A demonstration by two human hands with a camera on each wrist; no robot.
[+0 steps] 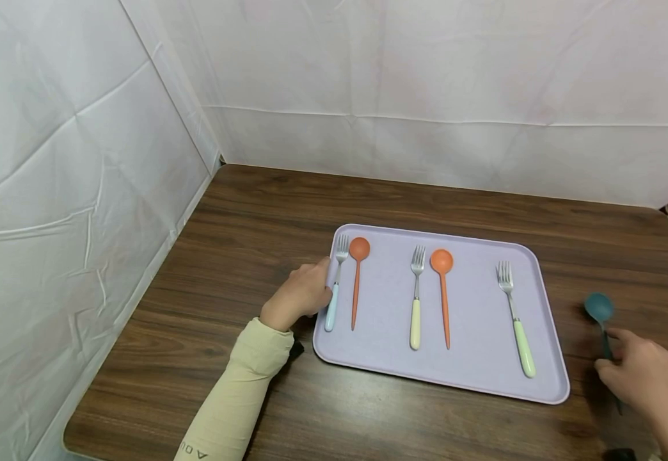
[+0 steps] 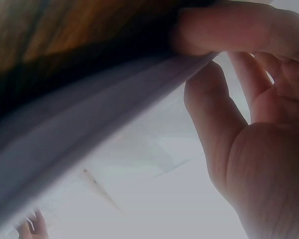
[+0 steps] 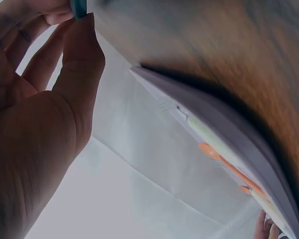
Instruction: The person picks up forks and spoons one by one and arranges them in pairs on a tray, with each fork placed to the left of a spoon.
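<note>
A lavender tray [image 1: 380,346] lies on the table, and my left hand [image 1: 304,289] pinches its left rim between thumb and fingers. In the left wrist view the tray's edge [image 2: 89,129] runs up to those fingertips [image 2: 207,82]. My right hand [image 1: 647,371] pinches the handle of a teal spoon [image 1: 599,307] to the right of the tray, bowl pointing away. On the tray, from left, are a blue-handled fork [image 1: 332,301], an orange spoon [image 1: 359,250], a yellow-handled fork [image 1: 416,320], another orange spoon [image 1: 442,261] and a green-handled fork [image 1: 523,346].
A dark wood-grain table [image 1: 242,211] carries the tray. White cloth walls [image 1: 426,77] stand behind it and along its left side. A small black object [image 1: 619,454] shows at the bottom edge, near the right wrist.
</note>
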